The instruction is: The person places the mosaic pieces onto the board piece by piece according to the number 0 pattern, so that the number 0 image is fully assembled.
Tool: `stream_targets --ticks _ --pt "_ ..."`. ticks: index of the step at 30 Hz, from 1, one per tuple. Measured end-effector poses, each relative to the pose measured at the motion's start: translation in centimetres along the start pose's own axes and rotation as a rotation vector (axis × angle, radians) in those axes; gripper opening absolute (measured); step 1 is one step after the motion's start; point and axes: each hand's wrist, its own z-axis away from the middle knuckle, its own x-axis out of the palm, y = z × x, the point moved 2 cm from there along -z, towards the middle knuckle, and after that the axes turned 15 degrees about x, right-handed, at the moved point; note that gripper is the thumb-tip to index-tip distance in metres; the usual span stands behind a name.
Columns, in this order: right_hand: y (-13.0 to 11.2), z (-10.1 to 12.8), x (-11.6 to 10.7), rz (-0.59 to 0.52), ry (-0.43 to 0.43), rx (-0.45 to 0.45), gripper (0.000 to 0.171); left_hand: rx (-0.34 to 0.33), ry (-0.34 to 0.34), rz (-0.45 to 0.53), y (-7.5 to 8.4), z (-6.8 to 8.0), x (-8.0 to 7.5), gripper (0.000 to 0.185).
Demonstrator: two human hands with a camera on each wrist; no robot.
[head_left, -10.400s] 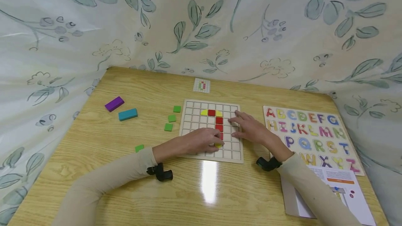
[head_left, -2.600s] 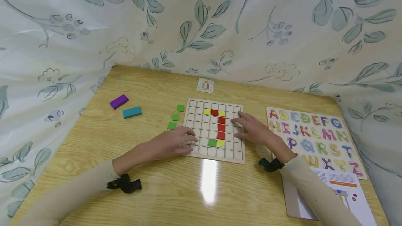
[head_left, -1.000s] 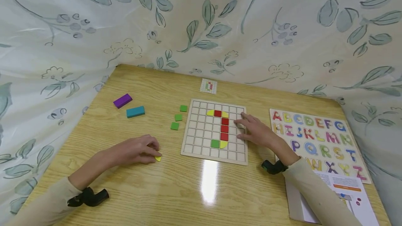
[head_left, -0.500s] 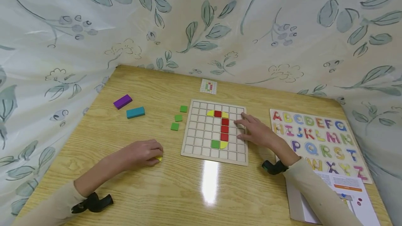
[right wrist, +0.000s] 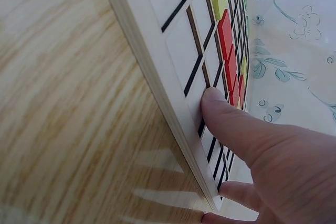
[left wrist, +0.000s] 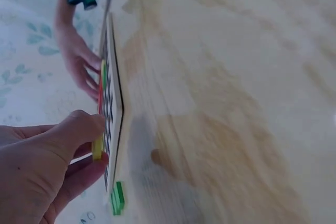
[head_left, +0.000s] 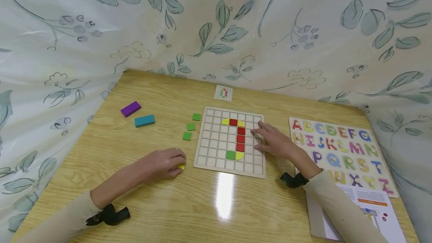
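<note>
Between thumb and fingers my left hand (head_left: 168, 163) pinches a yellow tile (left wrist: 97, 148), mostly covered by the fingers in the head view. That hand is left of the wooden grid board (head_left: 210, 163). On the board lie several red tiles (head_left: 240, 139), a green tile (head_left: 231, 155) and yellow rounded tiles (head_left: 239, 156), forming a bent line. My right hand (head_left: 275, 140) rests on the board's right edge, its thumb (right wrist: 226, 111) on the squares and its fingers spread. Three loose green square tiles (head_left: 191, 126) lie on the table left of the board.
A small pattern card (head_left: 223, 93) lies behind the board. Purple (head_left: 131, 108) and blue (head_left: 144, 120) blocks are at the back left. To the right are an alphabet board (head_left: 332, 143) and a white printed box (head_left: 368, 201), partly under the right forearm.
A green tile now sits on the board beside the lower yellow one. My left hand went left to a yellow tile, took it and moved right with it. The right hand stays put.
</note>
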Motion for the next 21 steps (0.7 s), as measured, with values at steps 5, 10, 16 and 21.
stream_targets --ticks 5,10,16,21 --pt "0.1 0.0 0.0 0.004 -0.004 -0.002 0.054 -0.026 -0.012 0.054 -0.7 -1.9 0.6 0.025" --pt "0.0 -0.1 0.1 0.009 0.005 -0.002 0.054 -0.032 -0.056 0.152 -2.2 -4.7 2.1 0.020" --pt "0.2 -0.1 0.2 0.010 0.003 -0.010 0.055 -0.057 -0.151 0.310 -4.3 -7.9 4.6 0.015" --pt "0.2 -0.1 0.0 0.015 -0.002 -0.004 0.056 -0.061 -0.151 0.397 -5.3 -9.1 5.8 0.014"
